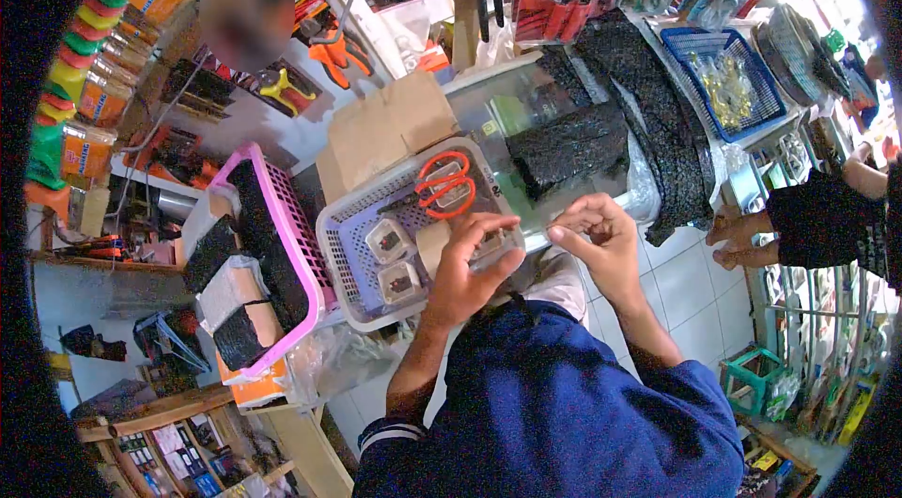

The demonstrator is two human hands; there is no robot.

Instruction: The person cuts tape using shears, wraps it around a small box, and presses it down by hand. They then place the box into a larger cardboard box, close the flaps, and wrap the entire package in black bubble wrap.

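My left hand (467,272) rests on the near edge of a pale lilac basket (343,254), its fingers reaching over a small clear box inside. The basket holds two small clear boxes (395,258) of dark parts and orange-handled scissors (445,186). My right hand (595,240) hovers just right of the basket, above the glass counter (507,113), with thumb and forefinger pinched together; whether anything small is between them cannot be seen. My blue sleeves fill the lower middle.
A pink basket (282,244) with black wrapped bundles sits to the left. Black chain bundles (601,122) lie on the counter, with a blue basket (723,75) of brass parts behind. Another person's hand (742,240) in a dark sleeve reaches in from the right. Packaged tools hang above.
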